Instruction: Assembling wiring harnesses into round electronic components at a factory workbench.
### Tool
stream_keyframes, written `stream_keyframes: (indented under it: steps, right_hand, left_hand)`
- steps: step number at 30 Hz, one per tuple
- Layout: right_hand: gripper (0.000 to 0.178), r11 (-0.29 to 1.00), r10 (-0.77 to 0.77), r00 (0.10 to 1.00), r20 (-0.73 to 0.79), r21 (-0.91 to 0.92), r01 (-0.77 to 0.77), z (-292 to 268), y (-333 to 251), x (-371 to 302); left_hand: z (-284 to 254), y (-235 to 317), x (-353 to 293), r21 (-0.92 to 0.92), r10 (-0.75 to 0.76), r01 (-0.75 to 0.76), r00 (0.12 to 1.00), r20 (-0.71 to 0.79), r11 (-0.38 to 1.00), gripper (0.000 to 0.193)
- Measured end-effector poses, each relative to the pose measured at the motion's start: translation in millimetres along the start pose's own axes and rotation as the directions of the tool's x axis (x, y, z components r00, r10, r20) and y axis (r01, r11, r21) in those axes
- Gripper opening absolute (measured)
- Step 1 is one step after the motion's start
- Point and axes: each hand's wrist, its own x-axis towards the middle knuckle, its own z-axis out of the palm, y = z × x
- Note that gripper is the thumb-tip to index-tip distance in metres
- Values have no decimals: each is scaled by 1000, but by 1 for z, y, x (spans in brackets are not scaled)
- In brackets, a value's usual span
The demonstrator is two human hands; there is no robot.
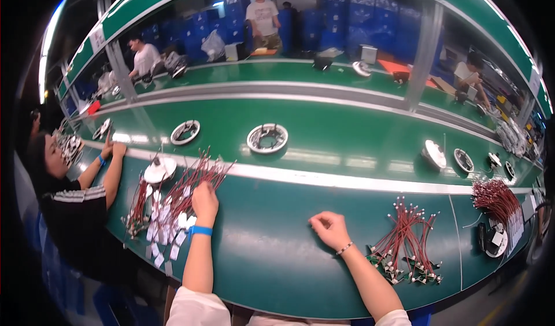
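Note:
My left hand (205, 202), with a blue band at the wrist, is closed at the right edge of a heap of red wires (195, 173). Its back hides the fingertips, so I cannot make out what it holds. White tags (165, 219) hang among these wires. Over the green bench my right hand (330, 229) is curled, thumb against the fingers, with nothing showing in it. To its right lies a bundle of red wires (407, 228) with white connectors on top and small green boards (428, 271) at the lower ends.
A pale metal rail (300, 177) divides my bench from a green belt carrying white ring-shaped housings (267, 138). A white round part (160, 170) stands behind the left heap. A person (75, 204) works close on my left. More red wires (497, 202) lie far right.

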Motion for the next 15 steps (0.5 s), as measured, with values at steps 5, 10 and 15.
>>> stream_keyframes:
  steps: [5, 10, 15]
  right_hand:
    - [7, 996, 57, 998, 1, 74, -56, -6, -6, -1]
    - [7, 996, 71, 997, 24, 50, -72, 3, -10, -5]
    - [8, 999, 41, 999, -10, 30, -41, -2, -1, -9]
  left_hand:
    - [-21, 25, 10, -134, 95, -125, 973, -211, 983, 14]
    - [-40, 21, 13, -325, 54, -154, 954, -296, 933, 25]
    - [-57, 48, 13, -459, 58, -212, 943, -328, 863, 28]
